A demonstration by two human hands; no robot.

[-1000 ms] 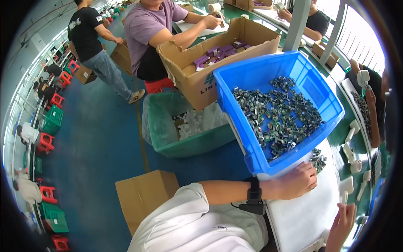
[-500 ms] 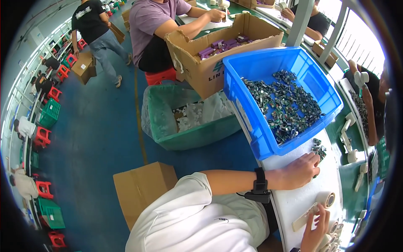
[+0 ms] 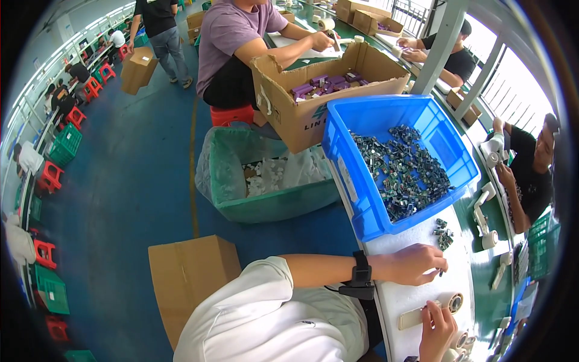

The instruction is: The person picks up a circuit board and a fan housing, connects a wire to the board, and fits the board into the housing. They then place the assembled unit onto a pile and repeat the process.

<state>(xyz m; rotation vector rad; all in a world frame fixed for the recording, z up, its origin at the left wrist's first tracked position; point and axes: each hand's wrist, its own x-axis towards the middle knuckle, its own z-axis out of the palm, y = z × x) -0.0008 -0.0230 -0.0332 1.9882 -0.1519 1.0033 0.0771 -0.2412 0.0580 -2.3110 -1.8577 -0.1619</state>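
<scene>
My left hand (image 3: 413, 264), with a black band on its wrist, is closed in a pinch over the white work surface (image 3: 392, 294). A small dark piece, apparently a circuit board (image 3: 441, 273), shows at its fingertips. Just beyond that hand is a little pile of small green circuit boards (image 3: 444, 234). My right hand (image 3: 439, 332) has its fingers closed on a cream plastic housing (image 3: 411, 319) with a flat handle and a round, ring-shaped head. The housing rests on the work surface, and the fingers partly hide where handle and head meet.
A blue bin (image 3: 377, 226) of circuit boards stands on the table's left part. Behind it is a cardboard box (image 3: 295, 123) of purple cells; a green lined crate (image 3: 271, 205) sits on the floor. More cream housings (image 3: 459, 341) lie beside my right hand. Co-workers sit nearby.
My left hand has come away from the small pile of boards, with a small piece at its fingertips. My right hand stays on the housing. The whole view has shifted somewhat.
</scene>
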